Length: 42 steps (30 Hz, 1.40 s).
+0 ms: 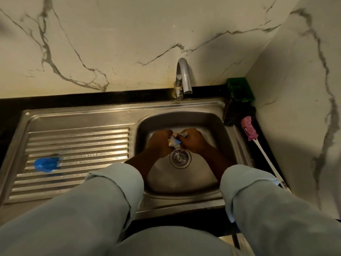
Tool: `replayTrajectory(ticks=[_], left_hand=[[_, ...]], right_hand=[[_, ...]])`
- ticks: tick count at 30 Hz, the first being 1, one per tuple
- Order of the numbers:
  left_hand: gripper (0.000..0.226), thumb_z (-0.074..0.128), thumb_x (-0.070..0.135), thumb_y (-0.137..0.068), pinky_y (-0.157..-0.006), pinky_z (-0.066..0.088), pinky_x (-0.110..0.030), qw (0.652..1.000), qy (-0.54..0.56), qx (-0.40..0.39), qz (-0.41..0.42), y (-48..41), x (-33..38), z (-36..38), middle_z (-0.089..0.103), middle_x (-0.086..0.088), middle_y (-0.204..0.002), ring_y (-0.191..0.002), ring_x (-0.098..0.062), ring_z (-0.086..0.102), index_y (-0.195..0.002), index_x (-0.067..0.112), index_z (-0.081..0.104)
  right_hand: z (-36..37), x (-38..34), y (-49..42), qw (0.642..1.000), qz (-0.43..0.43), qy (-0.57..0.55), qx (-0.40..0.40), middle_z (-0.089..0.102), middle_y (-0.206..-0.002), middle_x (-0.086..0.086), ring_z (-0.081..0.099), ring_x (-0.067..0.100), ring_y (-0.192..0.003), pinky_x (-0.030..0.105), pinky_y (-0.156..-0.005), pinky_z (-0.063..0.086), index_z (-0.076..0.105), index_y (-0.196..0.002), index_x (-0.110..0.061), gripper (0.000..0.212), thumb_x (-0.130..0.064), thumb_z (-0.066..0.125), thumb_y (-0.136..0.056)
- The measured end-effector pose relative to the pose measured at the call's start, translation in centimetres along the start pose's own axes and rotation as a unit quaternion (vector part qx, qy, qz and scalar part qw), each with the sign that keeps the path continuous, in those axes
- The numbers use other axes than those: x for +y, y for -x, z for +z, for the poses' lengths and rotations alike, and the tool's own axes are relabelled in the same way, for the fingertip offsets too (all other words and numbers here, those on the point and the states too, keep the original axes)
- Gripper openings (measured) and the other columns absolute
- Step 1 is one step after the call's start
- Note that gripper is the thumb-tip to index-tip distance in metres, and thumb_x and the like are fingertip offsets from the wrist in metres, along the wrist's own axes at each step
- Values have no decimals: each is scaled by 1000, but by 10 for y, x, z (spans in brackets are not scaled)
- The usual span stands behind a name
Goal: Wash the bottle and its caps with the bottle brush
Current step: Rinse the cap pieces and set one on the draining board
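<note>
Far to my left, on the ribbed drainboard (pixel 77 137), lies a blue plastic item (pixel 46 164) on its side. It is too blurred for me to say whether it is the bottle or one of its caps. Nothing touches it, and it sits well apart from my hands.

My rolled pale sleeves (pixel 103 191) fill the bottom of the view, and both forearms reach down into the sink basin (pixel 184 115). My left hand (pixel 159 143) is curled, knuckles up, gripping one end of a small pale piece (pixel 175 141) with a blue part on it. I cannot tell exactly what the piece is. My right hand (pixel 193 141) is curled too and grips the other end, so the two hands nearly meet around it. They hold it just above the round drain strainer (pixel 180 158), toward the far side of the basin.

Behind the basin stands the chrome tap (pixel 183 76), its spout bending toward my hands. I cannot tell whether water is running.

In the corner to the right is a green container (pixel 239 89), with a black scrubber (pixel 234 115) in front of it. Just beside that the bottle brush (pixel 249 130) lies on the dark counter, pink head toward the wall and white handle pointing back toward me, with neither hand on it.
</note>
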<state>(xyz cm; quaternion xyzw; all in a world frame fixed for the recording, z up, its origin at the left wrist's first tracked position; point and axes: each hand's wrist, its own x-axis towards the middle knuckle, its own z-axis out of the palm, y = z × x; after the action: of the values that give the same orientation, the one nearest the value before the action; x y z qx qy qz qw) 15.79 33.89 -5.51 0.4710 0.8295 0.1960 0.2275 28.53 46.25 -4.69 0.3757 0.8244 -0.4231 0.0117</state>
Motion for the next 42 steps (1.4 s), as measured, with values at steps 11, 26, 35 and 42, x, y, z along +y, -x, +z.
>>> replayTrajectory(ticks=[11,26,35,42], left_hand=[[61,88,26,-73,-90,38,-19,997,57,-45,-6,10,-13,-8,68,-3,-125,-116,-21,63,-128,14,63],[68,92,32,-67,-95,50,-29,998,63,-16,-16,23,-14,-5,70,-5,-120,-110,-23,67,-125,15,63],[62,90,33,-69,-92,51,-31,998,50,-43,-13,26,-21,-5,70,-3,-117,-105,-22,67,-123,17,63],[62,91,24,-65,-79,43,-29,997,57,-16,-47,27,-23,-3,61,-9,-116,-103,-25,61,-115,11,57]], right_hand=[[2,-5,5,997,-52,-23,-55,59,-133,-8,58,9,-118,27,-99,48,52,-146,-23,78,-44,85,-78],[9,-20,7,998,10,56,-22,66,-95,-4,59,13,-87,28,-79,43,67,-97,-17,43,-59,62,-93],[0,-12,11,989,-135,3,-54,66,-104,-8,63,5,-94,11,-79,46,67,-105,-25,34,-14,81,-76],[10,-1,12,987,-57,-145,27,68,-102,1,66,15,-93,26,-81,54,65,-103,-17,33,-10,83,-76]])
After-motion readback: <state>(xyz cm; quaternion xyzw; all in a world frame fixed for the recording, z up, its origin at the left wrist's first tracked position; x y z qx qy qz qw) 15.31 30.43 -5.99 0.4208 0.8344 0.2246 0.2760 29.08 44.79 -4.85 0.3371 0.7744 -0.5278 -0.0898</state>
